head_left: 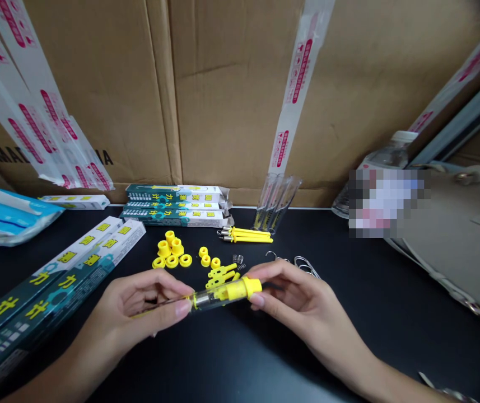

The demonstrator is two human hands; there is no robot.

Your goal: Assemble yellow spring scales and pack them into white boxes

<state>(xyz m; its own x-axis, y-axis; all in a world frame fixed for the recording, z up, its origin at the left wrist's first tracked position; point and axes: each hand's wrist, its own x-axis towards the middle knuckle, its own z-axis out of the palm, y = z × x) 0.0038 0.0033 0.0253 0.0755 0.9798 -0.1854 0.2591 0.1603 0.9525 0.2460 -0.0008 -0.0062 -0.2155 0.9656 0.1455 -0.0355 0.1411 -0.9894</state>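
Note:
Between my hands is a clear tubular spring scale [212, 298], tilted slightly up to the right, with a metal spring part and yellow pieces inside. My left hand [151, 302] pinches the tube near its middle, hiding part of its left end. The thumb and fingers of my right hand [298, 302] close on the yellow cap [254, 287] at the tube's right end. Just behind the tube lie flat yellow pieces [220, 277], small springs [238, 259] and small yellow rings [205, 261]. Larger yellow caps [171, 246] sit in a cluster further left.
Long printed boxes [67, 268] lie at left, with more stacked boxes [176, 206] behind. Yellow rods [248, 235], clear tubes [276, 201] and metal hooks [306, 266] lie further back. A plastic bottle [397, 148] and a bag [458, 224] stand right. Cardboard [231, 101] walls the back.

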